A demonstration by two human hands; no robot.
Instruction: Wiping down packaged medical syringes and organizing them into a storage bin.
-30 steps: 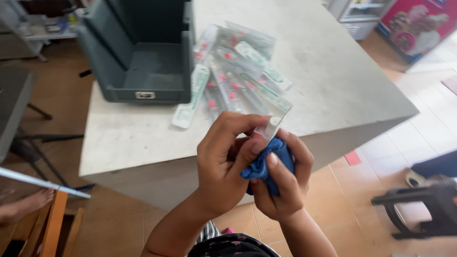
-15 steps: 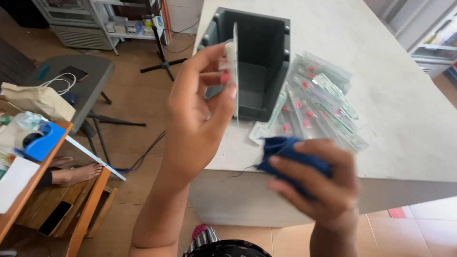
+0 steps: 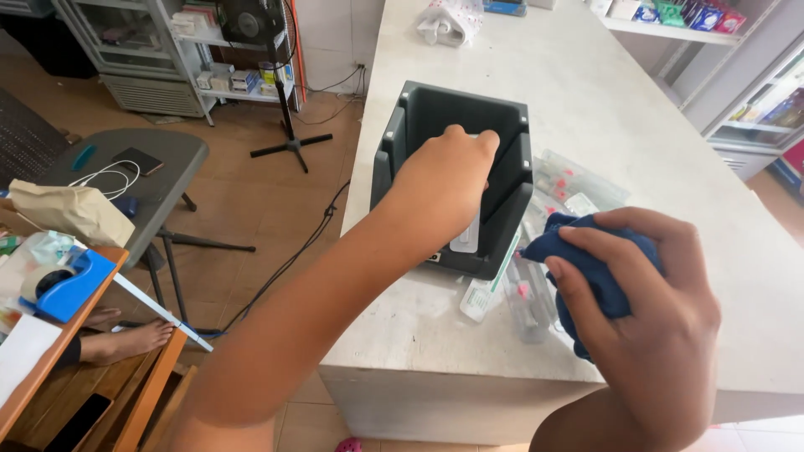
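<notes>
Over on the far left, a blue tape dispenser [image 3: 60,285] sits on a wooden desk [image 3: 33,381], and another person's bare foot [image 3: 126,341] rests on the floor just beside it. Behind them a grey folding table [image 3: 163,167] carries a phone [image 3: 140,161] and a coiled white cable [image 3: 105,178], and a black fan stand [image 3: 291,142] rises from the brown tiles further back. Next comes the pale stone counter [image 3: 586,100], with a dark grey plastic bin [image 3: 402,142] standing open near its front edge. The left hand [image 3: 444,180] reaches down into that bin with its fingers curled; a flat clear packet [image 3: 466,237] shows inside the bin just below the hand, but I cannot tell whether the fingers grip it or have let go. Just right of the bin, more clear packets [image 3: 536,285] with small red parts lie in a loose heap on the counter, some touching the bin's side. At the right, the right hand [image 3: 645,310] is closed around a bunched dark blue cloth [image 3: 578,259], held above the heap. Shelves [image 3: 754,92] of boxed goods line the far right wall.
</notes>
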